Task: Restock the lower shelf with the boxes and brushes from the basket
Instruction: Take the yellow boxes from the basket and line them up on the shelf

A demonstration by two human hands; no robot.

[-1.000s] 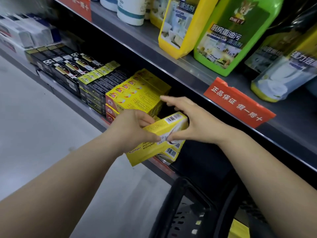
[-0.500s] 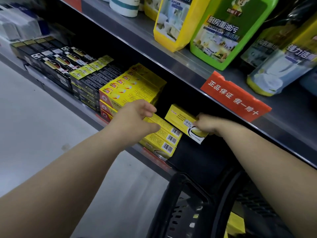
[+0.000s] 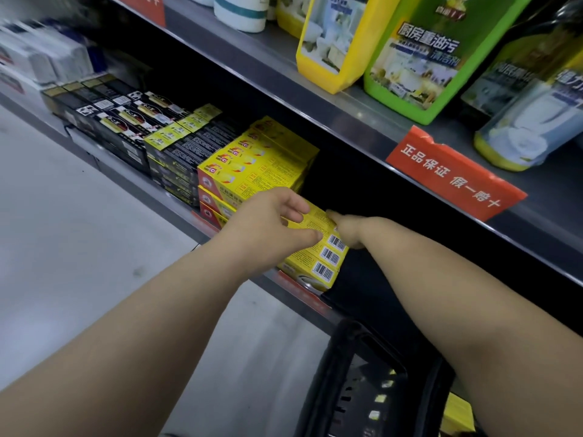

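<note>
A stack of yellow boxes [image 3: 326, 258] with barcodes on their ends stands on the lower shelf [image 3: 138, 189], right of a taller pile of yellow and red boxes [image 3: 252, 171]. My left hand [image 3: 268, 228] rests on the top box, fingers spread over it and the thumb along its near edge. My right hand [image 3: 348, 233] grips the right end of that top box with curled fingers, which are partly hidden. The black basket [image 3: 334, 373] is below my right arm, with a yellow box [image 3: 457, 411] showing inside.
Black boxes [image 3: 126, 127] and black and yellow boxes [image 3: 183, 146] fill the lower shelf to the left. The upper shelf [image 3: 347, 111] overhangs closely and carries cleaner bottles [image 3: 419, 58] and a red sign [image 3: 454, 175]. Right of the stack the lower shelf is dark.
My right hand has brought its yellow box from beside the stack onto the top of it. My left hand has stayed on the stack. The view has shifted slightly.
</note>
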